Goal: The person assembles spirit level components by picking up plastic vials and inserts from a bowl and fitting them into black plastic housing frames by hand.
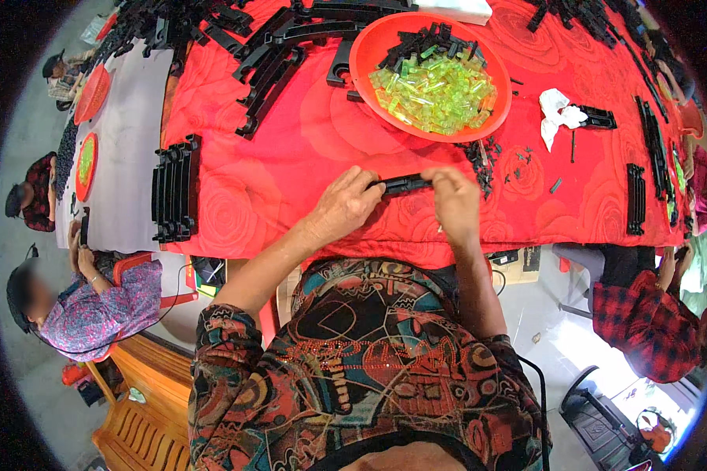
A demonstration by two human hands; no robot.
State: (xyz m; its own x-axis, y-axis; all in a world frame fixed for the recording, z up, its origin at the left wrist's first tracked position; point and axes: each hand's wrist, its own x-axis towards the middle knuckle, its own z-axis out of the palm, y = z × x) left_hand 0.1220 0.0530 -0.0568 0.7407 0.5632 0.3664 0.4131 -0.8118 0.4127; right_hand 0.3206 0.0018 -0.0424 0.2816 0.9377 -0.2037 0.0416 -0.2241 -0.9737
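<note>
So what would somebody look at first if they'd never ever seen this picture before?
Probably the big red bowl, up top and right of the middle, heaped with shiny yellow-green pieces and, along its far side, black pieces. It sits on a bright red cloth with a rose pattern. Below the bowl, the person's left fingers hold a long black part, with the right fingers at its right end.

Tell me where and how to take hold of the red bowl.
The red bowl is probably best held by its left and right edges, from the near side: it is wide and round, with loose green pieces and black pieces that could spill.
</note>
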